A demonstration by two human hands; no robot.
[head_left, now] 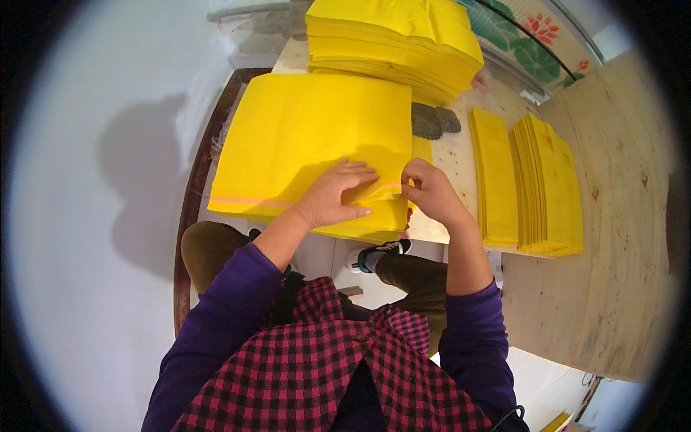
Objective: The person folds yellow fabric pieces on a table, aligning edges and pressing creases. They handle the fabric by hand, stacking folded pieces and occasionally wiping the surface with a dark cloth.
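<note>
In front of me lies a wide stack of thin yellow sheets (317, 122), with a pink stripe along the near edge of its top sheet. My left hand (331, 193) rests on that near edge, thumb and fingers apart. At the stack's near right corner, my right hand (430, 191) pinches the edge of the top sheet between thumb and fingers. The edge lifts slightly between the two hands, showing more yellow layers beneath. My right fingertips partly cover the corner.
Behind stands a taller yellow stack (389, 43). Two narrow folded bundles, a thinner one (494, 176) and a thicker one (551, 187), lie to the right beside a plywood panel (612, 237). A dark grey ribbed cloth item (435, 121) lies between the stacks. A brown frame edge (198, 180) borders the left.
</note>
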